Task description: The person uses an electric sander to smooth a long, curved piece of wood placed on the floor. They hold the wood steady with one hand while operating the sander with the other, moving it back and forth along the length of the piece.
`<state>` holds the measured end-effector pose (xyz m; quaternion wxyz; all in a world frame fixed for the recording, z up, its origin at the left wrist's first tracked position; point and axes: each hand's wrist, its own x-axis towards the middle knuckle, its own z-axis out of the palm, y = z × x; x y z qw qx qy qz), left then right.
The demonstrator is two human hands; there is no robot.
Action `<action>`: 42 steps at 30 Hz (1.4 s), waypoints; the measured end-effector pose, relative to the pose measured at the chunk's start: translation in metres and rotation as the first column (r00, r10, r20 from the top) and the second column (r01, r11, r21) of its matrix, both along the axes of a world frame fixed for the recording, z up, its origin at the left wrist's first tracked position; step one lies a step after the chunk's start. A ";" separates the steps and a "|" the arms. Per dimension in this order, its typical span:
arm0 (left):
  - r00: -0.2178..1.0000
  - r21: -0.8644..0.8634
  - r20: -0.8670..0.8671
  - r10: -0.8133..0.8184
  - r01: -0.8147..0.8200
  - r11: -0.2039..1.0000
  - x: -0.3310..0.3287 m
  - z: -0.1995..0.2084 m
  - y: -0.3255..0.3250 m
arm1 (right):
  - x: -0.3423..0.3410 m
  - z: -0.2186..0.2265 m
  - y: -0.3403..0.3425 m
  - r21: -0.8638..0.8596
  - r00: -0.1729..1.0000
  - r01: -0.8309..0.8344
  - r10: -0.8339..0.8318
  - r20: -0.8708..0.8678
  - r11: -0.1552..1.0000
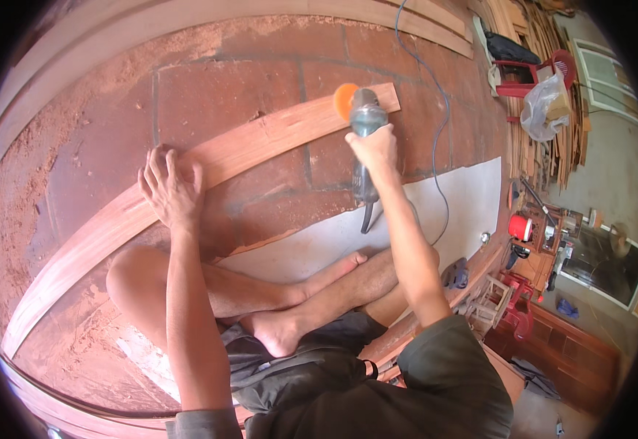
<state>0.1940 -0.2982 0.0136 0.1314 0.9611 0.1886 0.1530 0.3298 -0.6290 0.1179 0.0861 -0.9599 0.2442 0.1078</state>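
Observation:
A long reddish wooden plank [271, 139] lies across the tiled floor in front of my crossed legs. My left hand [170, 186] rests on its left part, palm down with the fingers spread. My right hand [377, 148] is wrapped round the body of an angle grinder [368, 117] near the plank's right end. The grinder's orange disc [346, 101] is at the plank's upper edge; whether it touches the wood I cannot tell. Its dark handle end points back toward me.
A blue-grey power cord [443, 95] curves over the floor on the right. A white sheet [465, 197] lies beneath my feet. Longer boards [260, 9] run along the far side. Stacked wood strips, a red chair [516, 86] and a wooden bench with tools stand at right. Sawdust covers the left floor.

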 end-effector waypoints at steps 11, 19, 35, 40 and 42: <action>1.000 -0.026 -0.011 0.003 -0.003 1.000 -0.001 -0.001 0.004 | 0.022 0.005 -0.003 0.032 1.000 0.003 -0.003 0.025 0.999; 0.999 -0.034 -0.054 0.009 -0.011 0.999 -0.003 -0.003 0.006 | -0.021 0.000 0.069 0.097 0.972 -0.234 0.235 0.001 0.967; 0.998 0.008 -0.064 0.023 -0.022 1.000 -0.004 0.000 0.004 | -0.033 0.005 0.085 0.110 0.974 -0.216 0.221 -0.042 0.970; 0.999 -0.004 -0.035 0.025 -0.025 1.000 -0.003 -0.006 0.004 | -0.053 -0.001 0.107 0.136 0.933 -0.345 0.355 -0.055 0.929; 0.999 0.000 -0.022 0.026 -0.026 1.000 -0.003 -0.010 0.007 | -0.050 0.005 0.096 0.117 0.936 -0.332 0.343 -0.086 0.936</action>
